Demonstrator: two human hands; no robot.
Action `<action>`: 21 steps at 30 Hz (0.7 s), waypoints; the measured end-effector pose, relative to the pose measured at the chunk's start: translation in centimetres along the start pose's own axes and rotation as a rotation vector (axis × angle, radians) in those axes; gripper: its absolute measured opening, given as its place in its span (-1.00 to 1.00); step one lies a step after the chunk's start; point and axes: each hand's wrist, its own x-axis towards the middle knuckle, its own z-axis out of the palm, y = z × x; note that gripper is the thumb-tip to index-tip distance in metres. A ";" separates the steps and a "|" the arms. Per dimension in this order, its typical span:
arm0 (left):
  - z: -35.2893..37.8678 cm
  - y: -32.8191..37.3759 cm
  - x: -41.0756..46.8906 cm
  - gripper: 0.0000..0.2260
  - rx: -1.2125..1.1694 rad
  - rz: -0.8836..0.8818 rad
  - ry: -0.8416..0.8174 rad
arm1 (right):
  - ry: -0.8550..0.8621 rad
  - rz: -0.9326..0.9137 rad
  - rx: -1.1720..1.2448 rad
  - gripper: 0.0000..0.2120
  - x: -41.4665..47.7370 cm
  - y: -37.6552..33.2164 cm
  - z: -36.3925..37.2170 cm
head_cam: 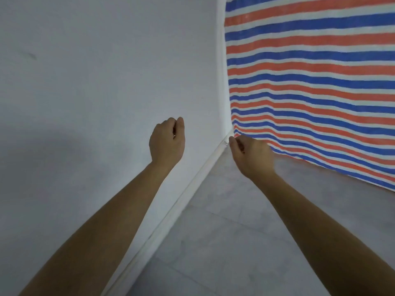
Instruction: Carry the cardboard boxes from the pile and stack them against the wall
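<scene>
Left grip (166, 139) and right grip (252, 154) hang clenched on nothing, the white wall (85, 82) just beyond them, so the person should probably fetch a cardboard box two-handed.

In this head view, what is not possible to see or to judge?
- The cardboard boxes and their pile: none shows in the head view.
- Palms of the left hand and right hand: head view, turned away, so any held thing is hidden.
- What is behind the striped tarp: head view, covered by it.
</scene>
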 end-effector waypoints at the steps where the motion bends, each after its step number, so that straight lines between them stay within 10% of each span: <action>1: 2.9 2.3 -0.4 -0.57 -0.035 0.020 -0.022 | 0.009 0.031 -0.029 -0.69 0.3 3.2 -1.7; 21: 50.0 41.7 -6.1 -0.84 -0.750 0.326 -0.535 | 0.351 0.619 -0.506 -0.71 2.2 47.9 -26.8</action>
